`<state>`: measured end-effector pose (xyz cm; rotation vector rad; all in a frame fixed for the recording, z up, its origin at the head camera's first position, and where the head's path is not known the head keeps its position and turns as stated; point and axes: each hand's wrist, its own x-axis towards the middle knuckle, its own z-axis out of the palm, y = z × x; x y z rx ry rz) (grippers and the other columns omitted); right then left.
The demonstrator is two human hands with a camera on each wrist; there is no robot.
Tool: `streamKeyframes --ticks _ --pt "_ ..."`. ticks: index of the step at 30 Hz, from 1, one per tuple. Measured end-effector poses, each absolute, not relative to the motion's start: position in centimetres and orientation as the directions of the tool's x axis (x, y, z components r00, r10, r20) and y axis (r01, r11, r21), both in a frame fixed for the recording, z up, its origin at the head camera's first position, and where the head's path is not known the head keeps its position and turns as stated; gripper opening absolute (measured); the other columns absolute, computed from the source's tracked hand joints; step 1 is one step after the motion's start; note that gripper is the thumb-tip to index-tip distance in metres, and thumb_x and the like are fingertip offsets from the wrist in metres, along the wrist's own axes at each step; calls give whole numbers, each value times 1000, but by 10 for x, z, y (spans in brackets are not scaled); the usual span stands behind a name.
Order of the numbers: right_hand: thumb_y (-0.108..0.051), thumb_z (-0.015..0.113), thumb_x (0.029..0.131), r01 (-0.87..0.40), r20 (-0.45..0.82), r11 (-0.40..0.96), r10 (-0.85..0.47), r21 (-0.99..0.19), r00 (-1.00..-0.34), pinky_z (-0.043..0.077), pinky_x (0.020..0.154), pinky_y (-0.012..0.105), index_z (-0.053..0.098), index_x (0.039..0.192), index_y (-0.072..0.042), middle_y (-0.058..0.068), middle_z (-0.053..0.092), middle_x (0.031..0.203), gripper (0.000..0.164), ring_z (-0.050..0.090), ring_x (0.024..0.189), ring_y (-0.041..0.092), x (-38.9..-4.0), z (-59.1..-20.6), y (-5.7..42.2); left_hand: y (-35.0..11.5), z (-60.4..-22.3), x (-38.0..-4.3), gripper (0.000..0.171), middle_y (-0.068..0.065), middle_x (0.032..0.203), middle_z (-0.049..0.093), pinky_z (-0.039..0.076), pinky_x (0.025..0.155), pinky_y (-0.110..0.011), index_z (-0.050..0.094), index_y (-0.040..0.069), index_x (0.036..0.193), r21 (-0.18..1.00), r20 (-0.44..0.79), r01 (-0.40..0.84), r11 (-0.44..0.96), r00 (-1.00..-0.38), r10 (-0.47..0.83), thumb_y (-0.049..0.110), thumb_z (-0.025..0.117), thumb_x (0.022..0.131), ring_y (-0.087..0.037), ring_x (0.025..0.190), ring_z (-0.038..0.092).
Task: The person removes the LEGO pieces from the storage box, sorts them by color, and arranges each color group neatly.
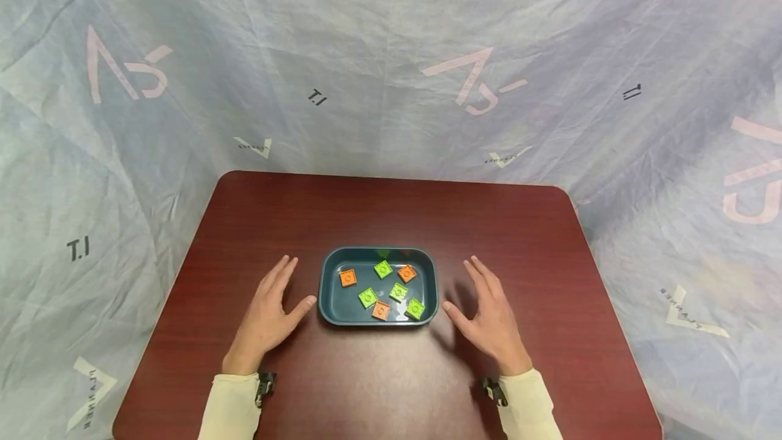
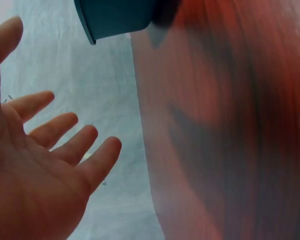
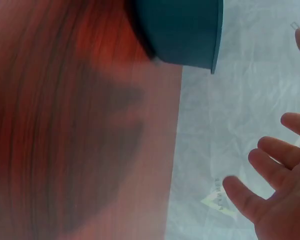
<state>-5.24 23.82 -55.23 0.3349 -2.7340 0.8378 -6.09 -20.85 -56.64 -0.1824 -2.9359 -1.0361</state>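
A dark teal rectangular tray (image 1: 328,318) with rounded corners sits in the middle of the table. Inside it lie several small square plastic pieces, among them a green one (image 1: 368,298) and an orange one (image 1: 348,278), spread loosely over its floor. Just left of the tray my left hand (image 1: 265,321) hovers, fingers extended and thumb toward the rim. On the other side my right hand (image 1: 491,323) mirrors it, thumb close to the right rim. Both palms show bare in the wrist views, where the tray's outer wall (image 2: 117,17) appears at the top.
The tray stands on a reddish-brown wooden table (image 1: 391,212) with rounded corners. Pale printed sheeting (image 1: 379,39) hangs behind it and along both sides. Dark wrist straps (image 1: 265,387) show at the cream sleeves (image 1: 231,406).
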Motion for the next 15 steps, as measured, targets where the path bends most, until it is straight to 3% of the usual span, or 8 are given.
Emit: streamKeyframes --ticks 7,15 --pt "-39 87 88 -315 304 754 -160 -576 -939 43 117 59 46 161 -16 9 41 168 87 43 152 32 -56 -550 229 -203 -566 -59 83 -12 171 35 36 116 -72 41 21 164 682 60 117 722 -993 104 55 75 96 -42 154 37" --pt "-34 88 88 -352 321 695 -181 -627 -930 49 111 58 56 153 -11 9 49 161 76 52 145 32 -62 -550 217 -194 -574 -56 73 -14 164 45 55 105 -58 49 24 159 725 144 189 663 -982 123 44 79 96 -36 143 54"
